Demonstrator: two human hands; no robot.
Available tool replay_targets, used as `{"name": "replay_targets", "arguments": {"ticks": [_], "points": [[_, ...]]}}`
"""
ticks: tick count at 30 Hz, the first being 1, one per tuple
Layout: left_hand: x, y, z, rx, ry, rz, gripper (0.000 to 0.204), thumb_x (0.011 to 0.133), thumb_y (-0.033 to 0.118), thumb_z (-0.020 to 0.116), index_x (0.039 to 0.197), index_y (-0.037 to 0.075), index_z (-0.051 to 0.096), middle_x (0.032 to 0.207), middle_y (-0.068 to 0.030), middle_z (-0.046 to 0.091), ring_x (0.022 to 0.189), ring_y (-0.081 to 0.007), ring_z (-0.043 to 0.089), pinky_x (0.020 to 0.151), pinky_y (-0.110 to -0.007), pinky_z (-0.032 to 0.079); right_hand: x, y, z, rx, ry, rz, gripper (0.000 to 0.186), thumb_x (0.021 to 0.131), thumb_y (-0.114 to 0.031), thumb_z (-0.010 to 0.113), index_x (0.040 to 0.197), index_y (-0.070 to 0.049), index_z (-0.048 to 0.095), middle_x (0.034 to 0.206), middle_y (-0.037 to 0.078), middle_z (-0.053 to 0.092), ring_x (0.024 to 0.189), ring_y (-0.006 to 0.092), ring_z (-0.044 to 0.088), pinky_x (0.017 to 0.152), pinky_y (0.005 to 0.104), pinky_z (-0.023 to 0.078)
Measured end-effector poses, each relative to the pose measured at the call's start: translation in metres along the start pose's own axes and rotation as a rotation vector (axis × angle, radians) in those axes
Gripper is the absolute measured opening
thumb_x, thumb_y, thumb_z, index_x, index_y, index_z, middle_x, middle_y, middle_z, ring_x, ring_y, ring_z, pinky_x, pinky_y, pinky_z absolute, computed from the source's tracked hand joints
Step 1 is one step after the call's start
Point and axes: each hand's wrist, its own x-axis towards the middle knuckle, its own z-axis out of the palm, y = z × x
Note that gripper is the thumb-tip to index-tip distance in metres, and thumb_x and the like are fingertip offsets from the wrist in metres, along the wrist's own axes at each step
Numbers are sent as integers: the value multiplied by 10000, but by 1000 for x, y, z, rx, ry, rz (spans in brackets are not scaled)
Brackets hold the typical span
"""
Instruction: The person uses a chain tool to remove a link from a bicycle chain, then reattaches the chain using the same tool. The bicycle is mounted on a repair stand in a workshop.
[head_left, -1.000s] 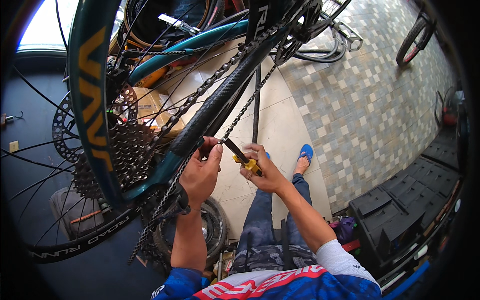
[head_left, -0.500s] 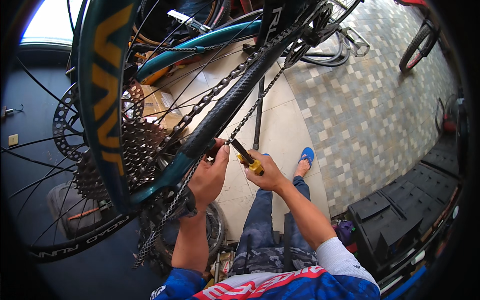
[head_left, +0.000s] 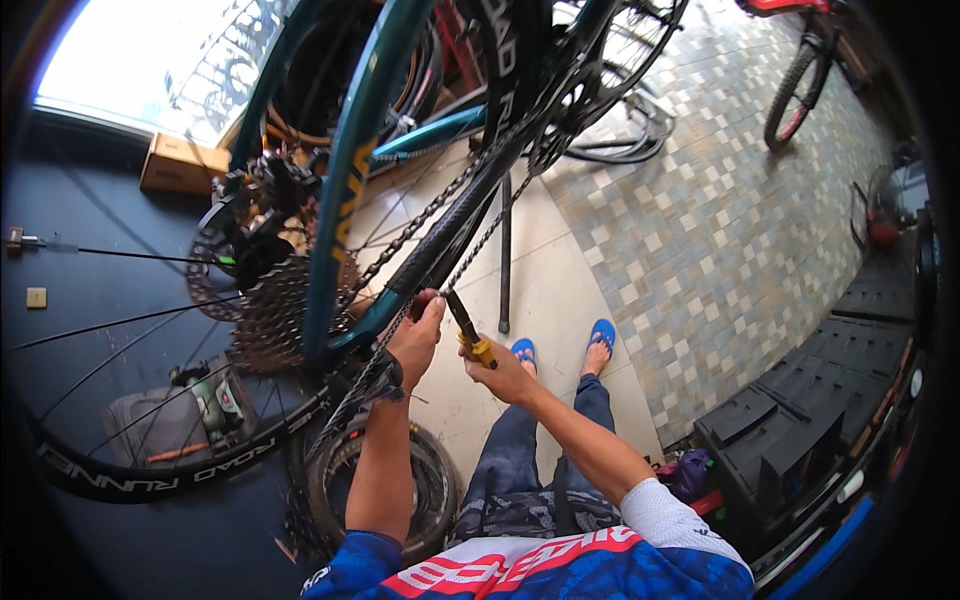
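A teal and black bicycle frame [head_left: 425,245] slants across the view, its rear wheel at the left. From the chainring [head_left: 560,120] the lower run of the bicycle chain [head_left: 478,250] comes down to my hands. My left hand [head_left: 413,343], beneath the frame tube, pinches the chain between thumb and fingers. My right hand [head_left: 502,375] is closed around a black tool with a yellow handle [head_left: 477,345]. The tool's black tip meets the chain beside my left fingertips; its exact contact is too small to tell. Left of my hands sits the cassette [head_left: 285,310].
A loose tyre and wheel [head_left: 440,480] lies by my left forearm. Beyond the rear wheel is a grey bag [head_left: 155,425]. Black bins [head_left: 780,405] line the right side. A cardboard box [head_left: 183,165] stands at the far left, another bicycle's wheel [head_left: 795,95] at the far right.
The view has shifted, so the bicycle's rear sits farther right and looks smaller. My hands stay together at the chain, the left still pinching it and the right still gripping the yellow-handled tool.
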Motion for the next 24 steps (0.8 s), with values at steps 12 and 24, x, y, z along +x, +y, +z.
{"name": "replay_targets", "arguments": {"ticks": [12,24], "points": [[30,-6,-13,644,-34,319,208,917,217,709,1007,30,717,884,-74,719,810,-167,656,780,-322,517,-209,10,-51,-286,373,166,675,905,-209,659,1502,-28,400,1299,212,544,1208,305,548,1055,359,423],[124,-42,-11,469,-186,158,330,999,361,609,957,40,669,673,-2,524,424,-96,375,354,-267,226,-561,35,125,-702,2326,312,534,866,-271,761,1287,-36,532,1163,198,579,1077,393,604,884,472,512]]}}
